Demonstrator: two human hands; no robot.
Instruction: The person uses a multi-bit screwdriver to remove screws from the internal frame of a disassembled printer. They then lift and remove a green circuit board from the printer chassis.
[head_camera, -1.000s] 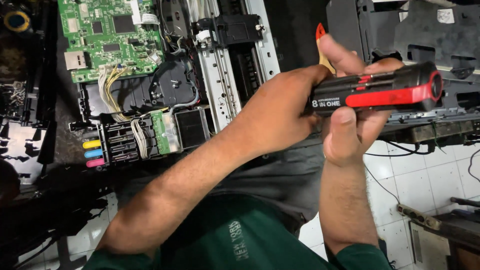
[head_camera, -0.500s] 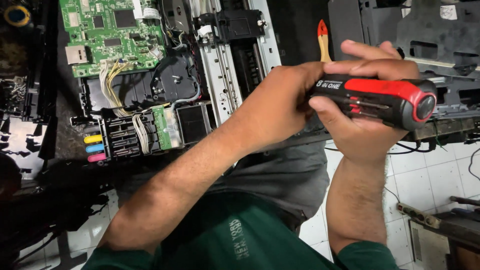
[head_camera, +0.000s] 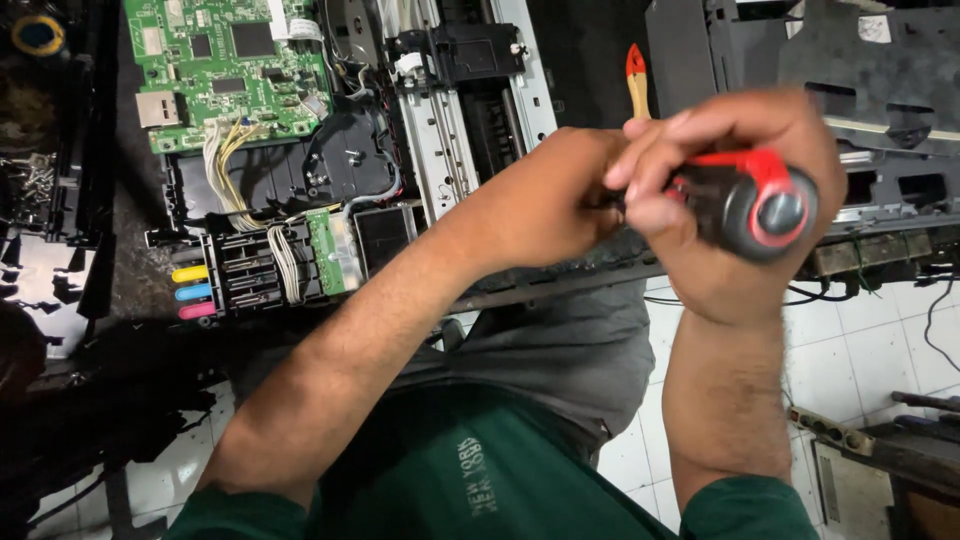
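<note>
My right hand wraps closed round the black-and-red screwdriver handle, my left hand pinches shut at its front end, above the opened printer; I judge bit-fitting in hand, calling next for steady alignment

An opened printer lies with its insides bared. A green circuit board sits at its upper left corner, with pale wires running down from it. Below, near the lower left edge, stand yellow, blue and pink ink cartridges. A metal rail runs down the middle. A small brush with a red-tipped handle stands just beyond. White floor tiles show at right, where a black cable trails.
</note>
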